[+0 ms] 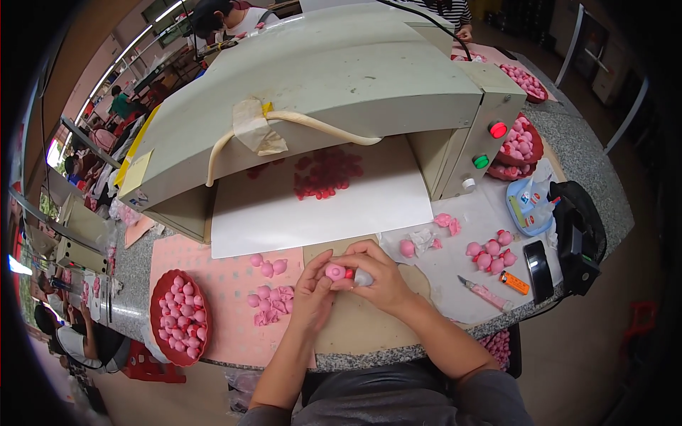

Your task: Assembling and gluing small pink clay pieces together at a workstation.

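Observation:
My two hands meet in front of the machine, above the bench. My left hand (310, 282) is closed around a small pink ball-shaped piece (335, 271) with a small raised round spot. Against its right side sits a small red part (349, 273). In my right hand (382, 278), fingers curled, is a pale grey rounded piece (363, 277) whose kind I cannot make out. Left of my hands, loose pink balls (268, 269) and crumpled pink scraps (268, 312) lie on a patterned pink sheet (213, 263).
A grey hooded machine (320, 78) with red pieces (328, 174) on its white sheet stands ahead. At left is a red basket (195, 361) of pink balls. To the right lie pink pieces (491, 254), a cutter knife (485, 293), an orange lighter (514, 282) and a phone (538, 271).

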`<state>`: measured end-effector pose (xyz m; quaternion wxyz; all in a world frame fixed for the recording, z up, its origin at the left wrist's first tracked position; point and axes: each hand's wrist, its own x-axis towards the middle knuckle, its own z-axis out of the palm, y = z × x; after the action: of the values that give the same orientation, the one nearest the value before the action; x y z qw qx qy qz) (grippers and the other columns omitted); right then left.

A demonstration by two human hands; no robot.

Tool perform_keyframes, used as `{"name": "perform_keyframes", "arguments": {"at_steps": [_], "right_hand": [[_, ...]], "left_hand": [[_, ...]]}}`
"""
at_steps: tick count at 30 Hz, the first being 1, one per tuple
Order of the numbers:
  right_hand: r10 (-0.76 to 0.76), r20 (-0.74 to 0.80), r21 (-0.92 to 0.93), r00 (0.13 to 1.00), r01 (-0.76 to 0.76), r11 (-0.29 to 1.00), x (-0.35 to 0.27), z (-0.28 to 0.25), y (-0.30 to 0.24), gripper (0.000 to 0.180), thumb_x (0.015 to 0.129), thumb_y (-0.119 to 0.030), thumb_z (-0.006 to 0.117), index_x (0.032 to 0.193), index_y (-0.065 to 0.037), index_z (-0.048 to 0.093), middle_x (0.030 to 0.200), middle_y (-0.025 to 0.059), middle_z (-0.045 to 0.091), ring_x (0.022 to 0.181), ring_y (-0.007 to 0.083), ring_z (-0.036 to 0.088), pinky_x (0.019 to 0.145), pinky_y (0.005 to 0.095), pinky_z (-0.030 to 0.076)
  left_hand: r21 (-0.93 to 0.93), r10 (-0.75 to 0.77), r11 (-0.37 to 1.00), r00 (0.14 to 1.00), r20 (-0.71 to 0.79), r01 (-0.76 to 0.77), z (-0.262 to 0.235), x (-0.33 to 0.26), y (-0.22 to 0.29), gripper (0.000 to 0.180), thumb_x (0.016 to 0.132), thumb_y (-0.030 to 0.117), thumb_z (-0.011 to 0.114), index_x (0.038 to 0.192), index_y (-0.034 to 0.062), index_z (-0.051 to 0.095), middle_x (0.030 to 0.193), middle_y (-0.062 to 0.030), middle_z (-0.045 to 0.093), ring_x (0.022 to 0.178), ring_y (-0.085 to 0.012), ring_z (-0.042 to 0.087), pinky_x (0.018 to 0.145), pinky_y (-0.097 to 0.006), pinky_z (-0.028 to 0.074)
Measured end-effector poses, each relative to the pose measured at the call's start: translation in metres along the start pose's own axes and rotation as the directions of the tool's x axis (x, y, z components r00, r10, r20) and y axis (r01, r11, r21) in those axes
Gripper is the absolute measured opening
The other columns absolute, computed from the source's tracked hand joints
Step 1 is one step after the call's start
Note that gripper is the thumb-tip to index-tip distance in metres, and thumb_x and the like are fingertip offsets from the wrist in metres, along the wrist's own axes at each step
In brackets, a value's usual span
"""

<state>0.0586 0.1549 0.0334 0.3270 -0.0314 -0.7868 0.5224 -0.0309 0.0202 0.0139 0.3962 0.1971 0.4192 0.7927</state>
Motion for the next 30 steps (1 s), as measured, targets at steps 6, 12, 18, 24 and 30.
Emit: {"name": "perform_keyframes", "arguments": {"at_steps": [6, 12, 18, 24, 30], "right_hand": [[0.073, -0.005, 0.077, 0.997, -0.072, 0.994, 0.000, 0.003, -0.004, 0.037, 0.069, -0.012, 0.076, 0.103, -0.005, 0.062, 0.097, 0.0084, 0.052, 0.085, 0.0188, 0.055, 0.072, 0.0284, 0.047], [-0.022, 0.018, 0.003, 1.000, 0.022, 1.000, 0.002, 0.003, -0.005, 0.036, 0.070, -0.010, 0.075, 0.103, -0.005, 0.062, 0.098, 0.0087, 0.053, 0.082, 0.0194, 0.056, 0.072, 0.0288, 0.047], [-0.069, -0.011, -0.005, 0.998, 0.069, 0.998, 0.000, 0.006, -0.004, 0.035, 0.071, -0.010, 0.075, 0.103, -0.005, 0.063, 0.098, 0.0090, 0.054, 0.084, 0.0204, 0.057, 0.073, 0.0289, 0.047], [-0.081, -0.009, -0.049, 0.997, 0.081, 0.996, 0.001, 0.006, -0.002, 0.036, 0.070, -0.012, 0.075, 0.103, -0.005, 0.063, 0.097, 0.0093, 0.054, 0.082, 0.0203, 0.057, 0.072, 0.0281, 0.047], [0.122, -0.073, 0.016, 0.990, -0.121, 0.992, -0.004, 0.011, 0.002, 0.039, 0.068, -0.013, 0.077, 0.103, -0.005, 0.063, 0.099, 0.0091, 0.053, 0.085, 0.0203, 0.056, 0.074, 0.0293, 0.047]], "left_hand": [[-0.103, -0.024, 0.995, 0.998, -0.059, 0.018, -0.001, -0.001, -0.005, 0.045, 0.088, 0.019, 0.059, 0.128, 0.0045, 0.045, 0.121, -0.0087, 0.052, 0.107, -0.0198, 0.054, 0.089, -0.033, 0.046], [0.010, 0.053, 0.999, 0.997, -0.058, -0.053, -0.007, -0.004, -0.008, 0.039, 0.087, 0.018, 0.060, 0.122, 0.0040, 0.050, 0.115, -0.0078, 0.056, 0.105, -0.0194, 0.055, 0.089, -0.033, 0.046], [0.054, 0.090, 0.995, 0.994, -0.067, -0.087, -0.006, -0.005, -0.009, 0.034, 0.088, 0.019, 0.060, 0.118, 0.0045, 0.052, 0.113, -0.0076, 0.056, 0.104, -0.0187, 0.055, 0.089, -0.034, 0.046], [-0.046, 0.060, 0.997, 0.995, -0.082, -0.064, -0.002, -0.002, -0.012, 0.035, 0.090, 0.020, 0.056, 0.121, 0.0058, 0.049, 0.118, -0.0064, 0.053, 0.110, -0.0184, 0.051, 0.093, -0.034, 0.043], [-0.294, -0.047, 0.955, 0.999, 0.012, 0.048, 0.009, 0.000, -0.007, 0.037, 0.095, 0.025, 0.047, 0.128, 0.0089, 0.042, 0.119, -0.0078, 0.051, 0.110, -0.0186, 0.049, 0.096, -0.036, 0.039]]}}
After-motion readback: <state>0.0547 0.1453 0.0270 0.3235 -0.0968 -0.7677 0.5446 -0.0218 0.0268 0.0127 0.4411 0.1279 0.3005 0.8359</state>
